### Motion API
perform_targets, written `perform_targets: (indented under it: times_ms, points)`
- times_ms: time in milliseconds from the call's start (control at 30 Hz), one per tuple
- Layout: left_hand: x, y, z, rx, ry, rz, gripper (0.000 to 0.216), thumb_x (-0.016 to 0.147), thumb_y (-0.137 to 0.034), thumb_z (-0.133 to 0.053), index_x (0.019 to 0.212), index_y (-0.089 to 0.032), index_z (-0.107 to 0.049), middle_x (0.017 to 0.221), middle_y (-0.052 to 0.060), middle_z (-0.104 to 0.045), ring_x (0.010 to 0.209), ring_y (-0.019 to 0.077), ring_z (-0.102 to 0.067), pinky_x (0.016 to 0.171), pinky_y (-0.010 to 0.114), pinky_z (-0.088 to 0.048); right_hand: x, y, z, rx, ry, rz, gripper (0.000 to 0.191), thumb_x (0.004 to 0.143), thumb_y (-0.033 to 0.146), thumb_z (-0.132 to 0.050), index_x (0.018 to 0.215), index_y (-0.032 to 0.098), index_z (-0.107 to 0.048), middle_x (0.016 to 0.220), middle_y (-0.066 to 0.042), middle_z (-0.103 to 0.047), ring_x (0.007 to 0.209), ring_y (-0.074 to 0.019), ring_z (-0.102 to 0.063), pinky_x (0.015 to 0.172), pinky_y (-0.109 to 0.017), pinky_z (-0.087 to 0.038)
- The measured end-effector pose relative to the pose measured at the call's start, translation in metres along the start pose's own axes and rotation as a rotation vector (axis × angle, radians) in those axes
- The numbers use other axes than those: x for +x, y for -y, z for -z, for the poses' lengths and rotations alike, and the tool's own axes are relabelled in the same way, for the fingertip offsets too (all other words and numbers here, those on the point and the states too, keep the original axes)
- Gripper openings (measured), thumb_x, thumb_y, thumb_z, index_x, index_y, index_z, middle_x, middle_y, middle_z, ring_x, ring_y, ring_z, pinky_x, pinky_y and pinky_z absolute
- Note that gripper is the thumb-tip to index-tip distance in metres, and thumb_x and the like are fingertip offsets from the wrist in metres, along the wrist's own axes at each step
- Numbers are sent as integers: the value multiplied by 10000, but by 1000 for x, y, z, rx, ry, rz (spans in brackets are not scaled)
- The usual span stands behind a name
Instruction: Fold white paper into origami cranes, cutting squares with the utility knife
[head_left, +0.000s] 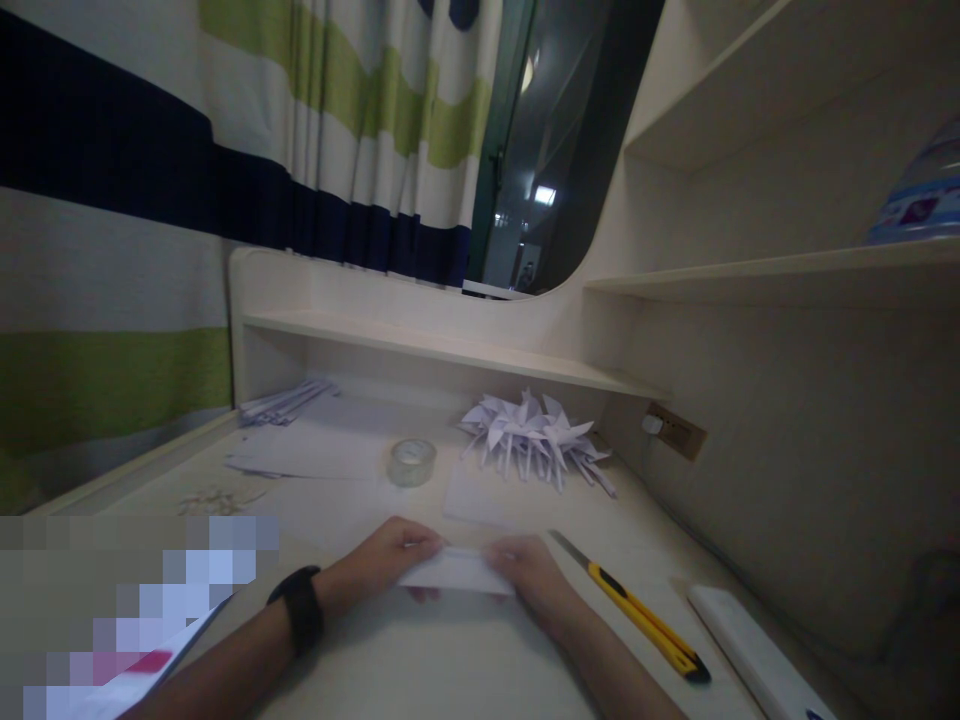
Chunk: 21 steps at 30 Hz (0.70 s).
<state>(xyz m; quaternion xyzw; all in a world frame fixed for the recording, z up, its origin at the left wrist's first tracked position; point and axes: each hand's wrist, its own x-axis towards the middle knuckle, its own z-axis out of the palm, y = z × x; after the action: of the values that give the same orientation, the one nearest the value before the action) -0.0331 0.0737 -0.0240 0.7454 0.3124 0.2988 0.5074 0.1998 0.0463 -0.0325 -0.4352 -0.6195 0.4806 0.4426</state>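
Observation:
A folded strip of white paper [457, 572] is held level just above the desk, near its front. My left hand [401, 553], with a black watch on its wrist, pinches the strip's left end. My right hand [523, 568] grips the other end, thumb on top. Some fingers are hidden behind the paper. To the right of my right hand lies a yellow utility knife [637, 615], its blade out. Beyond my hands stands a roll of clear tape [412, 463]. A flat white sheet [480, 500] lies behind the strip.
Several paper pinwheels [529, 430] are piled at the back right. Stacked white paper [307, 440] and rolled paper sticks [285, 403] lie at the back left, with small scraps [217, 500] nearer. A long white box [754, 650] sits at the right, beside a cable and wall socket [679, 432].

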Motion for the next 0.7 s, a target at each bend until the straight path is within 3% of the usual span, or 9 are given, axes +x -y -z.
perform_targets:
  times_ms: [133,300,567,700]
  points:
    - [0,2,1,-29,-11,33,530,839,-592,-537,824,-96,-722,660,82,-701,544,168,-628,501,230,-453,-1,1,1,13,17,2,499,660,605,-699,544,122,-660,447,13,-503,428,-91,-395,425,-212,-282]
    - [0,9,4,-42,-34,46,507,759,-550,-662,974,-95,-724,755,111,-722,593,191,-648,536,249,-479,-2,1,1,108,-23,-7,458,603,561,-762,729,121,-739,572,-15,-593,498,-115,-468,455,-222,-333]
    - [3,11,4,0,-35,58,547,827,-605,-533,918,-104,-733,774,111,-721,659,209,-648,601,281,-499,-8,25,-2,143,21,-66,446,594,544,-772,681,108,-739,571,-24,-582,491,-105,-451,448,-219,-334]
    - [3,14,4,-44,-67,64,534,721,-554,-692,1010,-105,-708,786,111,-719,602,196,-643,548,275,-500,-10,27,-2,130,14,-64,435,589,532,-778,699,112,-746,593,-31,-599,520,-120,-479,463,-224,-354]
